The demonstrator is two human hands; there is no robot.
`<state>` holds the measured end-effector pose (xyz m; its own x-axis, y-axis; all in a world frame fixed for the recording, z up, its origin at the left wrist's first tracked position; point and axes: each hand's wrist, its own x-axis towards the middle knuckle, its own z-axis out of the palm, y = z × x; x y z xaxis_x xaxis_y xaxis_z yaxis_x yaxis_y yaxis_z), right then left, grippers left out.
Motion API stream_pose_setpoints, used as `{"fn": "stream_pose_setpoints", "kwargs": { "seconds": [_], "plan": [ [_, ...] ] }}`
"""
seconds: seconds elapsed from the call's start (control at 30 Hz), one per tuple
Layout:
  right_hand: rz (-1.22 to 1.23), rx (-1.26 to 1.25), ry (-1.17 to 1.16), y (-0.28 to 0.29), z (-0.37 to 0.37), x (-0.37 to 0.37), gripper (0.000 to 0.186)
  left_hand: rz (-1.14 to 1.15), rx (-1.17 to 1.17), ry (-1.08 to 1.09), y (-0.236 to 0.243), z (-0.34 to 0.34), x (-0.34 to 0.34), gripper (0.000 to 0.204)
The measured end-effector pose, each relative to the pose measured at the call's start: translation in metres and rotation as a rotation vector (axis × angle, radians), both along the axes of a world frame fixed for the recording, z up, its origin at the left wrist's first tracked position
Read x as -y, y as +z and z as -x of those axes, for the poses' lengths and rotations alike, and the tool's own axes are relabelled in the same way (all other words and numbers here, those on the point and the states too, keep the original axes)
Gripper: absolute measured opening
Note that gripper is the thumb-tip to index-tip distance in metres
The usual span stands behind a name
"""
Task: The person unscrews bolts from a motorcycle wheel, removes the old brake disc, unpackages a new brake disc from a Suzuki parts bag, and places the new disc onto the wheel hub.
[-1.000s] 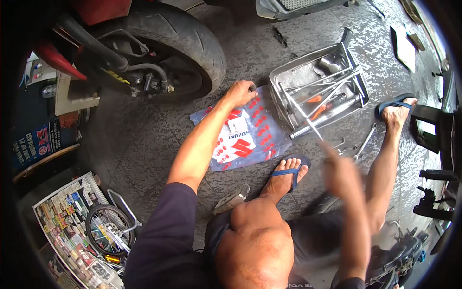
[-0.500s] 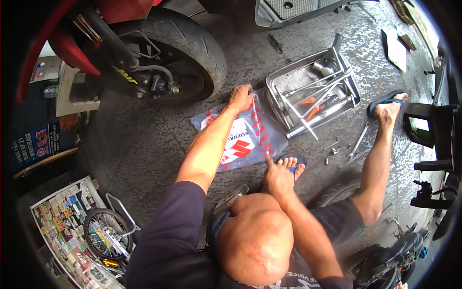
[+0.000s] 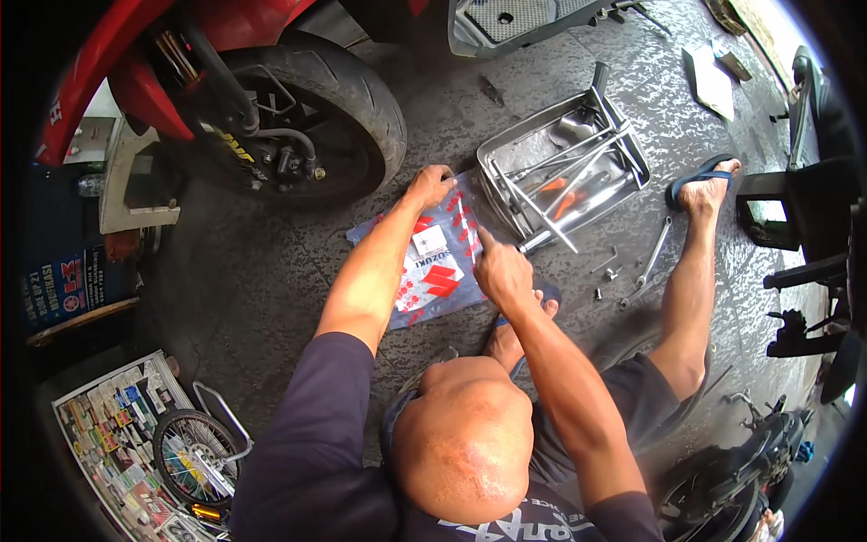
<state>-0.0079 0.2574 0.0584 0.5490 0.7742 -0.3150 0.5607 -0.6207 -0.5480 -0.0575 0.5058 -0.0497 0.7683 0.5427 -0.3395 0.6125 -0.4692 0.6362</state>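
Note:
A clear plastic bag (image 3: 459,291) with red print lies flat on the floor in front of me, a white label (image 3: 429,240) showing on it. My left hand (image 3: 432,187) is at the bag's far edge, fingers curled down and closed on the plastic. Over the bag's right edge is my right hand (image 3: 506,273), its index finger stretched forward onto the plastic and the other fingers bent partly out of sight. Nothing shows held in it. What the bag contains cannot be made out.
A metal tray (image 3: 564,172) of long-handled tools stands right of the bag. Past it lie a wrench (image 3: 652,262) and small bolts (image 3: 611,274). A motorcycle's front wheel (image 3: 361,117) is at far left. My sandaled foot (image 3: 704,185) rests at right. A sticker-covered case (image 3: 122,434) sits at lower left.
My right hand has moved forward from the bag's near corner to its right edge. My left hand stays at the far edge. The whole view has shifted slightly.

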Motion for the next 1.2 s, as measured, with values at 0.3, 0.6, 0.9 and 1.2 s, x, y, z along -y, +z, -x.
{"fn": "stream_pose_setpoints", "kwargs": {
  "seconds": [0.3, 0.6, 0.9, 1.2],
  "plan": [
    [0.308, -0.045, 0.207, 0.015, -0.003, -0.027, 0.039, -0.172, 0.104, 0.141, -0.014, 0.001, 0.031, 0.024],
    [0.25, 0.408, 0.322, -0.059, 0.055, 0.137, 0.045, -0.201, 0.188, 0.168, -0.012, -0.004, 0.03, 0.024],
    [0.048, 0.015, 0.051, 0.017, 0.001, -0.031, 0.036, -0.003, 0.072, 0.152, -0.008, 0.008, 0.014, 0.029],
    [0.228, 0.389, 0.305, -0.039, 0.068, 0.129, 0.047, -0.112, 0.066, 0.264, -0.008, -0.002, 0.037, 0.029]
  ]
}}
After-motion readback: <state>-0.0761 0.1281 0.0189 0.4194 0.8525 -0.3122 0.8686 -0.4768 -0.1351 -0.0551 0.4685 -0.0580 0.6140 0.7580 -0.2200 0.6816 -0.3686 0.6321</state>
